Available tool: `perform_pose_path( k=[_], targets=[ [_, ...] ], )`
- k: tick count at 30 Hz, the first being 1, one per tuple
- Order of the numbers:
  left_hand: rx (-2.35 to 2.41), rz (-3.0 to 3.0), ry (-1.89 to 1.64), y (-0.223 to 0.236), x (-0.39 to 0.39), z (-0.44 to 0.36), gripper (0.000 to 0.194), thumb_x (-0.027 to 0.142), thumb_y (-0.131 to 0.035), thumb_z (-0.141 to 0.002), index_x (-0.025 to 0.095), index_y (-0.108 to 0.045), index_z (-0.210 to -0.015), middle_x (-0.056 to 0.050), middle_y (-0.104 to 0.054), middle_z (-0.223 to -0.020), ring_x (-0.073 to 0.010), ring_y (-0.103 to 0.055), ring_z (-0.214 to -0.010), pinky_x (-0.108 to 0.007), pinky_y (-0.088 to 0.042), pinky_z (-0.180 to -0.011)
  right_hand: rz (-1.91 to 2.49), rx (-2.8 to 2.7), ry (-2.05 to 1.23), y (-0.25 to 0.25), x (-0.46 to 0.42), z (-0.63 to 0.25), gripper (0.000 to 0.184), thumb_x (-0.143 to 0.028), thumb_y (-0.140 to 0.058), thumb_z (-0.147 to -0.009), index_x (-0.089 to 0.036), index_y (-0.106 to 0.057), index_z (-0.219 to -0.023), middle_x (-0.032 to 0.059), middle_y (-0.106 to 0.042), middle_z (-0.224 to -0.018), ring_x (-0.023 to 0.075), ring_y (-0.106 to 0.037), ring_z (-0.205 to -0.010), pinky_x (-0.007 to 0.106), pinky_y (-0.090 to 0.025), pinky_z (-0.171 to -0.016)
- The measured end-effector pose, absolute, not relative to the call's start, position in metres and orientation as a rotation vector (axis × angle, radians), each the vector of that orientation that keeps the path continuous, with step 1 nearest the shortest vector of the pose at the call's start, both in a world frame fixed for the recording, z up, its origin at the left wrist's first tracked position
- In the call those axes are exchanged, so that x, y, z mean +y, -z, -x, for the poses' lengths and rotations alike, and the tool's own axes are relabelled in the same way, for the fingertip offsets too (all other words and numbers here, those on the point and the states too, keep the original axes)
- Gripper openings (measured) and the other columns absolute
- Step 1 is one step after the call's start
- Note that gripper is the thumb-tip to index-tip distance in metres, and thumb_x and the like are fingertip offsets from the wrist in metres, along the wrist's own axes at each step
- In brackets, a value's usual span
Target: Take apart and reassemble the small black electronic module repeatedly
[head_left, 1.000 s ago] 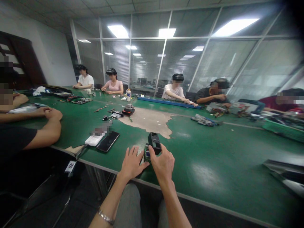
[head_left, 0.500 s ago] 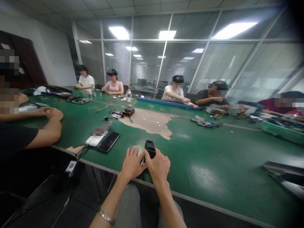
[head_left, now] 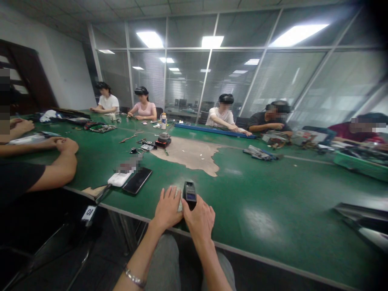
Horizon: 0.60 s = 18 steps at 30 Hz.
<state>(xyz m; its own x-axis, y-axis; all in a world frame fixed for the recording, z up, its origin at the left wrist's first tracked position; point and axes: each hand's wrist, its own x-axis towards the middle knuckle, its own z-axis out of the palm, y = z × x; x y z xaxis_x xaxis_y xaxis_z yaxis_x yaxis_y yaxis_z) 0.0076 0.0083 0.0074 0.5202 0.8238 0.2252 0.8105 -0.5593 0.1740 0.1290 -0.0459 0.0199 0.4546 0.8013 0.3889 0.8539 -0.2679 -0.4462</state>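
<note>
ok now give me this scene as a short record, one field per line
left hand: laid over a pale item, mostly hidden
right hand: holds a dark boxy device with a bluish panel
left of the hands: black phone beside a white block
ahead: tan patch on the green table
far side: blue bar, bottle
far right: green basket

Head view as I see it remotely: by the near edge of the green tabletop (head_left: 257, 258), my right hand (head_left: 200, 214) grips a black device (head_left: 189, 190); my left hand (head_left: 168, 208) spreads just beside it over a partly covered pale object (head_left: 180, 206). A dark phone (head_left: 138, 180) lies farther left; a blue bar (head_left: 215, 131) lies near the far edge.
</note>
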Motion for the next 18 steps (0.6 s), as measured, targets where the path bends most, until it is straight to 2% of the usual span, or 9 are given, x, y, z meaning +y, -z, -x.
perform_pose_path(
  k=[4, 11, 16, 18],
  targets=[
    [1.462, -2.688, -0.437, -0.0071, 0.0084, -0.0077, 0.067, 0.045, -0.044, -0.090, 0.018, -0.038, -0.150, -0.010, -0.033, -0.158, -0.0330, -0.025, -0.146, -0.055, -0.014, -0.119, 2.080, -1.375, 0.135, -0.0124, -0.0432, -0.1314, 0.070, -0.058, -0.056, -0.084, -0.009, -0.051, -0.134, 0.0222, -0.060, -0.129, 0.0311, -0.054, -0.123, 0.042, -0.032, -0.103],
    [1.447, -2.695, -0.484, -0.0091, 0.0070, -0.0062, 0.060, 0.047, -0.044, -0.092, 0.023, -0.043, -0.147, -0.012, -0.035, -0.157, -0.0333, -0.026, -0.145, -0.056, -0.015, -0.118, 2.068, -1.387, 0.087, -0.0106, -0.0425, -0.1309, 0.054, -0.052, -0.052, -0.088, -0.014, -0.056, -0.127, 0.0179, -0.063, -0.127, 0.0277, -0.057, -0.118, 0.041, -0.032, -0.102],
    [1.442, -2.685, -0.480, -0.0105, 0.0061, -0.0057, 0.060, 0.048, -0.042, -0.093, 0.023, -0.043, -0.148, -0.012, -0.035, -0.157, -0.0334, -0.026, -0.145, -0.057, -0.016, -0.118, 2.078, -1.389, 0.098, -0.0123, -0.0428, -0.1287, 0.053, -0.051, -0.053, -0.088, -0.014, -0.057, -0.125, 0.0181, -0.065, -0.122, 0.0279, -0.059, -0.115, 0.040, -0.034, -0.100],
    [1.443, -2.681, -0.477, -0.0106, 0.0063, -0.0058, 0.061, 0.047, -0.042, -0.092, 0.021, -0.042, -0.148, -0.012, -0.035, -0.157, -0.0336, -0.026, -0.146, -0.056, -0.016, -0.118, 2.084, -1.381, 0.106, -0.0098, -0.0419, -0.1280, 0.058, -0.052, -0.053, -0.088, -0.011, -0.055, -0.129, 0.0191, -0.064, -0.123, 0.0290, -0.059, -0.115, 0.040, -0.034, -0.100]
  ],
)
